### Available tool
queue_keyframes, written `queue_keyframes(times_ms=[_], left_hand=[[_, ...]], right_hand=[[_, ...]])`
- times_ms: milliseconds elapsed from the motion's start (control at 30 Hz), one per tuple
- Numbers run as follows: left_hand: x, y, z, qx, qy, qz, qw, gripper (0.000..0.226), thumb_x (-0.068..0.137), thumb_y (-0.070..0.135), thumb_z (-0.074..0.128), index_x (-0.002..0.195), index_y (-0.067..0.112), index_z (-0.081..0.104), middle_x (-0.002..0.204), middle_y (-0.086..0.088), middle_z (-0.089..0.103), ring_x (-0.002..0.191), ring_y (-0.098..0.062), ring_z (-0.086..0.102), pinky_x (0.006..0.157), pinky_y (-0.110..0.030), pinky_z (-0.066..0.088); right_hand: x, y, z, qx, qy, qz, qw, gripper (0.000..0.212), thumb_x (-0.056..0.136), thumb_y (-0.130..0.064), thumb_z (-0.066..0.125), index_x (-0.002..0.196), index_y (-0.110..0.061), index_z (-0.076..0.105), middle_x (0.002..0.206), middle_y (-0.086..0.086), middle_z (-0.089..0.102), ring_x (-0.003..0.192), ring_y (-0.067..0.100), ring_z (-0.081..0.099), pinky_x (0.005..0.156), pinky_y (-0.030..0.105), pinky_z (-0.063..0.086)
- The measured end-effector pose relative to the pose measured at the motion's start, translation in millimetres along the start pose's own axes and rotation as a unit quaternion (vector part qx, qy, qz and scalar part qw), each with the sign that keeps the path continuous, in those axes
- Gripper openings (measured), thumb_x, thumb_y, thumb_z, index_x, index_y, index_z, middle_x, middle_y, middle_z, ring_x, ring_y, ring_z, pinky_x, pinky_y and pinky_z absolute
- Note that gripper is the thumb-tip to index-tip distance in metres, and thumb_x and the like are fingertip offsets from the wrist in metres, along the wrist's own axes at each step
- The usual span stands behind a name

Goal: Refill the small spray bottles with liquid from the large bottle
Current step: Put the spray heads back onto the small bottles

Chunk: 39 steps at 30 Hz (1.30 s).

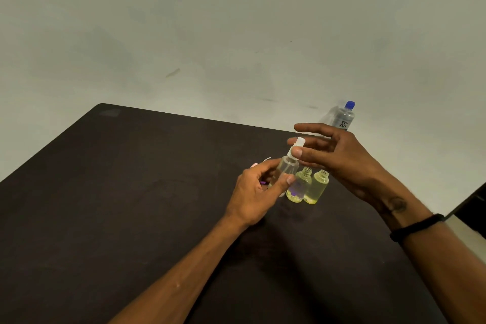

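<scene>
So my left hand [259, 189] is wrapped around the body of a clear small spray bottle [285, 169], a bit right of frame centre, and my right hand [339, 155] has thumb and a fingertip pinched on its white spray cap [297, 145], other fingers fanned out wide. Looks to me like the cap is being twisted, though I can't tell if it's coming off or going on. Just right of that bottle, two more small bottles [309, 187] stand open on the dark counter [131, 192], touching each other, yellowish liquid inside. Some white and purple bits [263, 163] peek out behind my left hand, probably loose caps, can't say for sure. The large bottle [342, 117] with the blue cap sits at the counter's far edge, upper right, still capped. Main worry: my left hand is right beside those open bottles, so one bump tips them and spills everything.
</scene>
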<state>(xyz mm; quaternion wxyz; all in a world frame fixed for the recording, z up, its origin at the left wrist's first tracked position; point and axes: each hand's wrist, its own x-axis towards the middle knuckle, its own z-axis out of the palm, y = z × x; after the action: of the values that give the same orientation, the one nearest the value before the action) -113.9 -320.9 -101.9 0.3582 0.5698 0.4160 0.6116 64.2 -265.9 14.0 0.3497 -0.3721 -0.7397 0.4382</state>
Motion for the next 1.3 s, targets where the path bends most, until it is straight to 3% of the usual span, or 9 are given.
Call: queue_keyframes(times_ms=[167, 300, 500, 633, 800, 933, 1100, 1200, 1300], left_hand=[[2.3, 1.5, -0.8, -0.071, -0.026, -0.018, 0.997, 0.029, 0.1, 0.021, 0.071, 0.127, 0.013, 0.072, 0.115, -0.014, 0.077, 0.109, -0.031, 0.073, 0.096, -0.051, 0.06], [2.6, 6.4, -6.4, -0.182, -0.074, -0.064, 0.978, 0.027, 0.1, 0.025, 0.068, 0.121, 0.01, 0.074, 0.109, -0.01, 0.079, 0.104, -0.02, 0.076, 0.087, -0.029, 0.061], [7.7, 6.2, -20.8, -0.356, -0.132, -0.157, 0.912, 0.033, 0.096, 0.03, 0.069, 0.122, 0.01, 0.077, 0.115, -0.015, 0.076, 0.095, -0.018, 0.074, 0.085, -0.029, 0.062], [11.4, 3.9, -29.5, -0.381, -0.133, -0.169, 0.899, 0.034, 0.096, 0.032, 0.07, 0.122, 0.011, 0.078, 0.114, -0.014, 0.077, 0.093, -0.017, 0.074, 0.085, -0.03, 0.061], [16.6, -0.8, -44.5, -0.35, -0.105, -0.16, 0.917, 0.031, 0.094, 0.029, 0.073, 0.119, 0.011, 0.079, 0.117, -0.016, 0.077, 0.107, -0.025, 0.072, 0.095, -0.034, 0.061], [17.7, -2.8, -58.9, -0.295, -0.073, -0.124, 0.945, 0.033, 0.093, 0.028, 0.076, 0.12, 0.009, 0.077, 0.109, -0.012, 0.078, 0.099, -0.019, 0.076, 0.085, -0.027, 0.06], [22.0, -9.5, -75.7, -0.077, 0.03, -0.021, 0.996, 0.03, 0.094, 0.024, 0.078, 0.124, 0.019, 0.076, 0.114, 0.0, 0.08, 0.109, -0.014, 0.075, 0.096, -0.033, 0.06], [23.4, -15.0, -84.1, 0.072, 0.089, 0.015, 0.993, 0.037, 0.093, 0.031, 0.079, 0.129, 0.023, 0.073, 0.112, 0.01, 0.078, 0.105, -0.005, 0.073, 0.092, -0.028, 0.061], [23.7, -23.4, -86.8, 0.152, 0.135, 0.024, 0.979, 0.04, 0.091, 0.035, 0.079, 0.13, 0.024, 0.072, 0.106, 0.019, 0.075, 0.096, 0.005, 0.07, 0.079, -0.006, 0.053]], right_hand=[[1.2, 5.3, 2.2, 0.133, -0.068, 0.034, 0.988, 0.052, 0.092, -0.011, 0.072, 0.143, -0.014, 0.06, 0.134, 0.012, 0.072, 0.125, 0.029, 0.07, 0.096, 0.033, 0.06], [5.9, 13.9, 10.2, 0.243, -0.085, 0.063, 0.964, 0.043, 0.101, -0.008, 0.061, 0.144, -0.005, 0.059, 0.14, 0.021, 0.067, 0.132, 0.035, 0.064, 0.101, 0.042, 0.059], [15.6, 25.2, 26.2, 0.332, -0.097, 0.063, 0.936, 0.04, 0.107, -0.005, 0.052, 0.146, 0.004, 0.055, 0.147, 0.025, 0.059, 0.14, 0.036, 0.057, 0.113, 0.051, 0.049], [21.9, 28.6, 40.9, 0.351, -0.084, 0.066, 0.93, 0.043, 0.105, -0.006, 0.055, 0.146, 0.005, 0.053, 0.145, 0.025, 0.061, 0.138, 0.035, 0.059, 0.111, 0.057, 0.047], [31.5, 27.3, 59.4, 0.349, -0.021, 0.076, 0.934, 0.047, 0.09, -0.006, 0.07, 0.136, 0.005, 0.063, 0.131, 0.022, 0.071, 0.117, 0.031, 0.073, 0.095, 0.05, 0.062], [39.0, 24.5, 76.4, 0.347, 0.023, 0.081, 0.934, 0.038, 0.082, -0.003, 0.076, 0.119, 0.001, 0.073, 0.112, 0.017, 0.079, 0.098, 0.029, 0.078, 0.082, 0.055, 0.06], [51.0, 18.2, 101.2, 0.359, 0.064, 0.074, 0.928, 0.043, 0.076, 0.001, 0.078, 0.118, 0.004, 0.072, 0.106, 0.019, 0.079, 0.092, 0.03, 0.079, 0.06, 0.03, 0.064], [59.8, 19.2, 118.9, 0.301, 0.109, 0.05, 0.946, 0.027, 0.082, 0.008, 0.078, 0.107, -0.002, 0.076, 0.098, 0.016, 0.079, 0.089, 0.027, 0.079, 0.078, 0.033, 0.066], [65.6, 24.1, 132.5, 0.167, 0.146, 0.022, 0.975, 0.026, 0.083, 0.002, 0.083, 0.099, -0.017, 0.078, 0.095, 0.003, 0.081, 0.094, 0.016, 0.078, 0.084, 0.027, 0.064]])
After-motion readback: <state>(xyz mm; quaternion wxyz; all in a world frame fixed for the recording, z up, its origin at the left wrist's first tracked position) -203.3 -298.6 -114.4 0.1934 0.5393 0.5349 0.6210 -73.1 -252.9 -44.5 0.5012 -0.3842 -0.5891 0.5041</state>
